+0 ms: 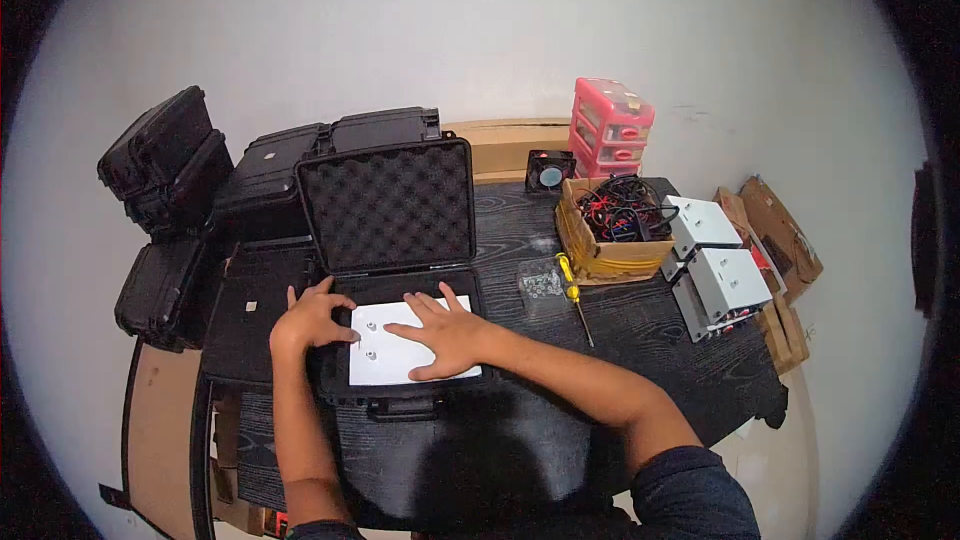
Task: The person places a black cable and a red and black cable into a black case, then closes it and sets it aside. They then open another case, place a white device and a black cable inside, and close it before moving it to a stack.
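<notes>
Evidently, in our head view, the step in hand is settling the white panel [415, 365] into the open black case [410, 286], whose foam-lined lid [390, 205] stands up at the far side. The panel lies in the case's near half, face up. Its long axis runs left to right, the right end angled slightly toward the far side, and the end with two small metal fittings [371, 327] points left.

Our right hand [440, 335] is spread open over the panel's right part. Our left hand [318, 320] is open too, over the case's left rim, thumb and forefinger reaching to the panel's left edge; neither grips anything. We judge that any further press calls for light, even pressure at both ends, clear of the fittings.

Right of the case on the counter [510, 225] lie a bag of small parts [542, 285] and a yellow-handled screwdriver [572, 288], with a cardboard box [618, 263] of cables beyond.
</notes>
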Action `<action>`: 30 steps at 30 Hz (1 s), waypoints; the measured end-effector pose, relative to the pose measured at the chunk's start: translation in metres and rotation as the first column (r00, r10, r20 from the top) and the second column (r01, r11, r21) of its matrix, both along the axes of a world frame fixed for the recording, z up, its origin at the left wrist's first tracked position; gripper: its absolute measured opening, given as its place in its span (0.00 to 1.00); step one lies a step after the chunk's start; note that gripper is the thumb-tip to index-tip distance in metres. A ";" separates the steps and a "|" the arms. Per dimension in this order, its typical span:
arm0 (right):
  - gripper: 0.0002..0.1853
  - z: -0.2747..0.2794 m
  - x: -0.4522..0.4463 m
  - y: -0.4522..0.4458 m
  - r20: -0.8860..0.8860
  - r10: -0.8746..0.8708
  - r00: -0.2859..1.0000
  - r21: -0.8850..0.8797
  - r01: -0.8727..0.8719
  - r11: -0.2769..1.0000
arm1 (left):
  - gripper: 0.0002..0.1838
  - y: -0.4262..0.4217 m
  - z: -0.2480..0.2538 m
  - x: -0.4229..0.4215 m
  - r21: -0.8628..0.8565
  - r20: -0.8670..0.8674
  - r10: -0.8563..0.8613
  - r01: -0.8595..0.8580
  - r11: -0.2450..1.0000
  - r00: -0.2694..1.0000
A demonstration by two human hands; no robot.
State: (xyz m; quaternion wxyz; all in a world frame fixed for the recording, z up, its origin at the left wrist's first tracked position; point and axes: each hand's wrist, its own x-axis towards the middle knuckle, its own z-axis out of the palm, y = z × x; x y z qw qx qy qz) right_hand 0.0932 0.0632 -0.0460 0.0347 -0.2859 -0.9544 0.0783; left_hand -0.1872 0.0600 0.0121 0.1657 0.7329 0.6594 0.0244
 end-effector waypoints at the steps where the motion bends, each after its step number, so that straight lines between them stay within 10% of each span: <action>1: 0.52 -0.001 0.000 -0.001 -0.002 -0.001 1.000 0.000 0.001 1.000 | 0.36 -0.003 0.004 0.005 0.019 -0.024 -0.026 0.026 0.999 0.999; 11: 0.35 0.026 0.037 -0.003 -0.079 -0.052 0.996 -0.013 0.052 0.999 | 0.25 -0.007 -0.009 0.017 0.074 -0.005 -0.179 0.179 0.981 0.984; 16: 0.18 0.068 0.121 0.044 -0.618 -0.222 0.754 0.217 0.435 0.874 | 0.26 -0.011 -0.005 0.021 0.102 0.012 -0.200 0.197 0.975 0.980; 24: 0.28 0.074 0.275 0.105 -0.350 -0.717 0.603 0.152 0.792 0.592 | 0.28 -0.027 -0.011 0.057 0.209 -0.260 -0.148 0.205 0.956 0.954; 27: 0.26 0.053 0.296 0.112 -0.259 -0.685 0.681 0.292 0.731 0.616 | 0.28 -0.052 0.008 0.107 0.352 -0.222 -0.318 0.380 0.855 0.922; 30: 0.19 0.062 0.308 0.126 -0.453 -0.736 0.504 -0.032 0.815 0.578 | 0.30 -0.060 -0.018 0.153 0.423 -0.118 -0.595 0.583 0.694 0.795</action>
